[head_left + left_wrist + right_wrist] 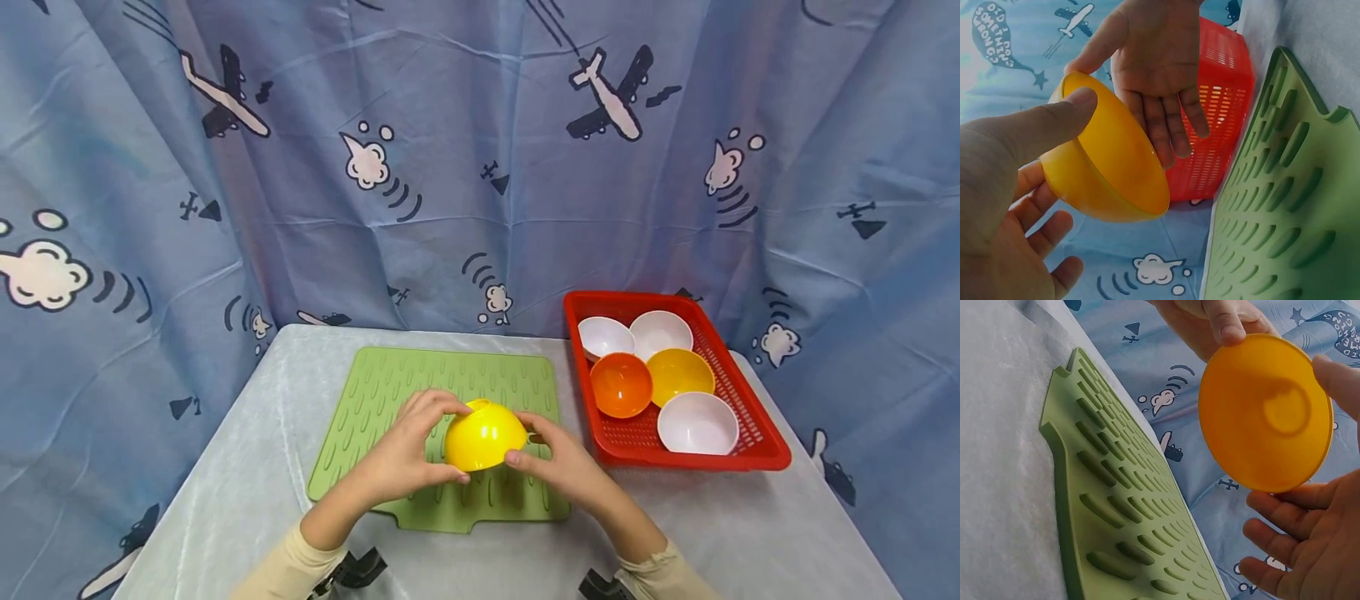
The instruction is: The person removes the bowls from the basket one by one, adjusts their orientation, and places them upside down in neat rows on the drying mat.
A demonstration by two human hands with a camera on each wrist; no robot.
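A yellow bowl (483,437) is held between both hands over a green ridged mat (517,383), its base up and its opening facing down toward the person. My left hand (401,458) pinches the rim on one side; in the left wrist view its thumb (1075,109) lies at the rim and the fingers are outside the wall. On the opposite side my right hand (562,467) holds the rim between thumb and fingers. The right wrist view looks into the bowl (1241,419), which has nothing in it, with the right hand's lower fingers (1272,544) spread loosely below.
Right of the mat stands a red plastic basket (675,460). In it are an orange bowl (621,385), another yellow bowl (681,375) and three white bowls (697,423). A white cloth (247,417) covers the table, and a blue patterned curtain (450,167) hangs behind it.
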